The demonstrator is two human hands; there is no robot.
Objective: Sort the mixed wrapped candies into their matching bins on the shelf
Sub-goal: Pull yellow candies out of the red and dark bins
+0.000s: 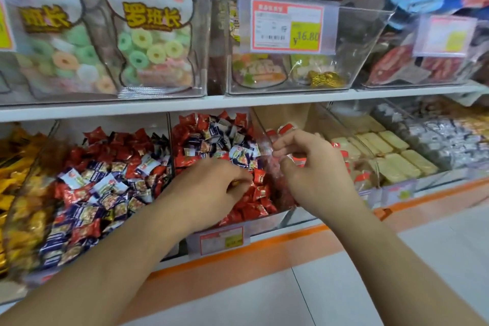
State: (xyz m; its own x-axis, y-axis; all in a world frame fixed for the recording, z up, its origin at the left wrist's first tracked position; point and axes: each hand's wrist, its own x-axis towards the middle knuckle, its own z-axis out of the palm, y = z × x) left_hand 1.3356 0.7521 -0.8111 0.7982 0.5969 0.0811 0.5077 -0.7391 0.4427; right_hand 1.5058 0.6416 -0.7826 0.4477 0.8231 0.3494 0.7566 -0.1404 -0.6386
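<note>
From the head camera, both hands work over the middle clear bin (267, 219) on the lower shelf, where red wrapped candies (260, 180) lie heaped with blue-and-white wrapped candies (238, 152) scattered across the top and back. The left hand (211, 188) reaches down into this heap with its fingers curled among the red pieces; it seems to pinch something there, but its fingertips are hidden, so I cannot tell whether it holds a candy. The right hand (315, 169) hovers at the bin's right wall with thumb and fingers drawn together, apparently pinching a small clear-wrapped piece; the blur leaves that uncertain.

These candies look light and small, with crinkly, slick film wrappers that likely slide over one another. The twisted or crimped wrapper ends offer the surest pinch; a squeeze on the body should do no harm, since the pieces look firm.

The bin to the left (45, 156) holds a similar red and blue-and-white mix. To the right sit a bin with red-capped clear packets (287, 128) and one with pale yellow bars (391, 145). The clear dividers between bins stand in the way of any sideways carry, so a piece must be lifted over them. The shelf above (238, 102) overhangs the bin backs, with bags of ring gummies (153, 53) and a price tag (287, 25).
</note>
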